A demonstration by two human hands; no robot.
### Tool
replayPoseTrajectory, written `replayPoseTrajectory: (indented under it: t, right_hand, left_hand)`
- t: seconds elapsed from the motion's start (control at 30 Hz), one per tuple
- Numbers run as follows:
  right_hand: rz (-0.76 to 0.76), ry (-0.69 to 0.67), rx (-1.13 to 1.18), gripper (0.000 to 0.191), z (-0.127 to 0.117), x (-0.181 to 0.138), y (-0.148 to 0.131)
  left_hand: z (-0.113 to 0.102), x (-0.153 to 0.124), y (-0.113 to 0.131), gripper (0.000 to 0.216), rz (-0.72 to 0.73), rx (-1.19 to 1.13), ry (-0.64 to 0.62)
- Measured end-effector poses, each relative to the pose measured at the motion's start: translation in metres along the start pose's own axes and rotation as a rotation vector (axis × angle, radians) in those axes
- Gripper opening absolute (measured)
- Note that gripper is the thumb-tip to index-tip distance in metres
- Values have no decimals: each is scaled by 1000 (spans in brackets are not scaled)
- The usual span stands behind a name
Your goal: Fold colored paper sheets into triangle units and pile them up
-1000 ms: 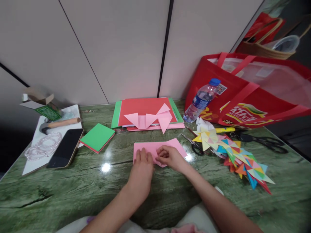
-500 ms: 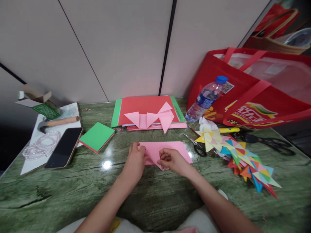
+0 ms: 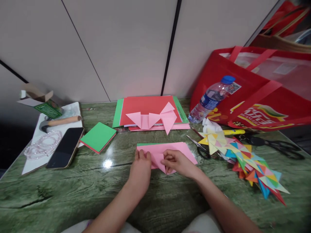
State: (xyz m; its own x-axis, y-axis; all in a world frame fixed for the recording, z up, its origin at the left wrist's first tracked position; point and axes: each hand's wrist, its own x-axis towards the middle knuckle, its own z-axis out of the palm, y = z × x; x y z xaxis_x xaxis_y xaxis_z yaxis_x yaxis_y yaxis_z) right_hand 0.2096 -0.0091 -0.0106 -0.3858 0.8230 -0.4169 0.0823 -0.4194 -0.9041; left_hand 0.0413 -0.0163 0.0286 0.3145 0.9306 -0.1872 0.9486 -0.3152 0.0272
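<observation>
Folded pink paper [image 3: 181, 150] lies on the table in front of me, a green edge showing along its far left side. At its left part my left hand [image 3: 141, 170] has its fingers bent over the sheet and pressing it; the thumb is hidden. My right hand [image 3: 177, 162] pinches a raised flap of the same paper between thumb and fingers, near its front edge. Behind it, two folded pink paper pieces [image 3: 145, 121] rest on a stack of coloured paper [image 3: 148, 105] with a red sheet on top.
To the left are green square papers [image 3: 98, 136], a phone [image 3: 65, 148], beads [image 3: 43, 145], a wooden-handled tool [image 3: 64, 121] and a small box [image 3: 48, 108]. Scissors [image 3: 202, 150], a water bottle [image 3: 209, 100], colourful folded-paper stars [image 3: 250, 161] and a red bag [image 3: 243, 87] stand or lie right.
My left hand has shifted from the paper's far left corner toward its near side, its fingers now lying over the sheet. My right hand stays at the flap. The view has shifted slightly.
</observation>
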Motion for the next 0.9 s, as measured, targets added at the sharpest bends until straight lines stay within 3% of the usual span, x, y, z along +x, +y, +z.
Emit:
replayPoseTrajectory:
  t: [0.13,0.2,0.27,0.4,0.6,0.9]
  right_hand:
    - [31,76,20,47,2,5,3]
    - [44,98,28,47,3,7,4]
    - [57,120,27,46,5,8,4]
    - [21,172,-45,41,7,7,6]
    - [-329,225,-513,16,2,9,9]
    - [-284,289,-514,20,-2,11,9]
  left_hand:
    - [5,-12,10,43,6,132,154]
    - [8,-19,16,43,97,155,179]
    - [11,-24,22,41,163,176,145]
    - [17,-28,26,39,155,194,36]
    - [18,-27,24,43,162,161,49]
    - [20,-26,26,49,144,162,-14]
